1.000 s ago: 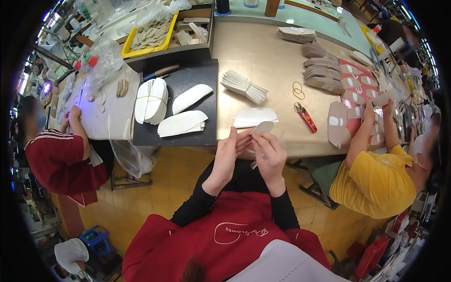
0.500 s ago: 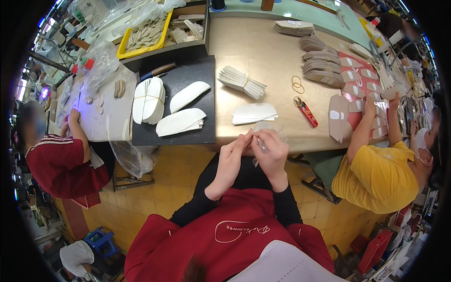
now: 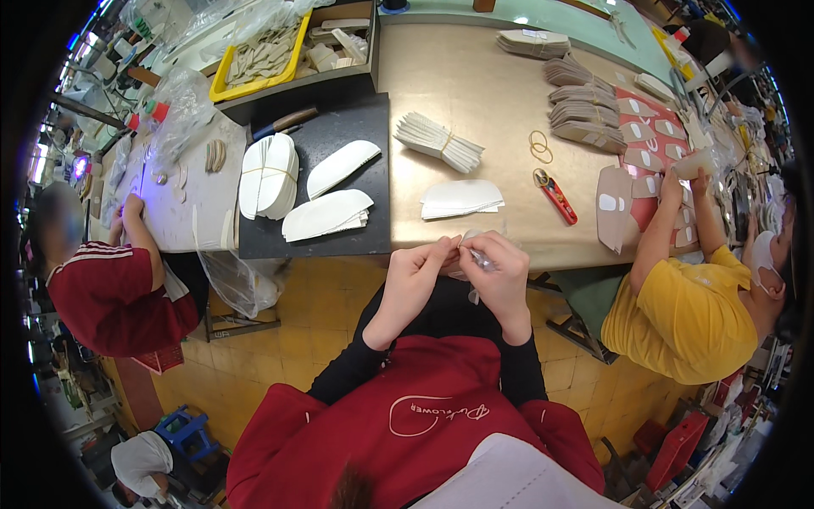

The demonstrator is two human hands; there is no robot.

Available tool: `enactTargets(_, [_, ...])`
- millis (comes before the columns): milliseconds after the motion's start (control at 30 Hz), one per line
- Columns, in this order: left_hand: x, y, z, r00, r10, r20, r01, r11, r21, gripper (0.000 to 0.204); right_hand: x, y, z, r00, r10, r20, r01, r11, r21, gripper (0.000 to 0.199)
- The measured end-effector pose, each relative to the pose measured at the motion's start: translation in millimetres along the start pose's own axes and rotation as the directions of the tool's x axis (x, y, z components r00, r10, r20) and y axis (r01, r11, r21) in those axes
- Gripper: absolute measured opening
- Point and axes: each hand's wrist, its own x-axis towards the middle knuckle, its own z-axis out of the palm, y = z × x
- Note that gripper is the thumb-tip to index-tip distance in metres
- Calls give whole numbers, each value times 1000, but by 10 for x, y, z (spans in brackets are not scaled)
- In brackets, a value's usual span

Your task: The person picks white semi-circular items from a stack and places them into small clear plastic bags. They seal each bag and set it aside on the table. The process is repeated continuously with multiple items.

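Note:
Close to my body, just off the table's front edge, my left hand (image 3: 413, 278) and my right hand (image 3: 502, 276) meet with thumbs and forefingers pinched together. Between them is a crumpled piece of clear plastic film (image 3: 482, 260), partly tucked in my right palm. My left fingertips close on its edge; the exact grip is hidden by the fingers. Just beyond my hands lies a small stack of white rounded pieces (image 3: 460, 199). Farther back is a fanned bundle of white pieces (image 3: 437, 142) tied with a rubber band.
A black mat (image 3: 360, 242) at left carries more white pieces (image 3: 327, 215) and a wooden-handled tool (image 3: 292, 121). Right are a red cutter (image 3: 555, 197), rubber bands (image 3: 540, 147) and tan bundles (image 3: 587, 114). Behind stands a yellow tray (image 3: 222, 85). Co-workers sit on both sides.
Both hands have drawn slightly down toward my body with the film. The film looks more bunched beneath my right fingers. At right, the co-worker's hands have shifted a little.

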Motion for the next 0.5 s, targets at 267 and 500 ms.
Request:
enactTargets(267, [-15, 0, -39, 997, 81, 11, -81, 996, 41, 49, -32, -20, 13, 998, -53, -29, 53, 999, 2, 10])
enactTargets(500, [-70, 10, 56, 979, 204, -8, -191, 928, 319, 38, -51, -71, 62, 992, -91, -91, 83, 993, -82, 8])
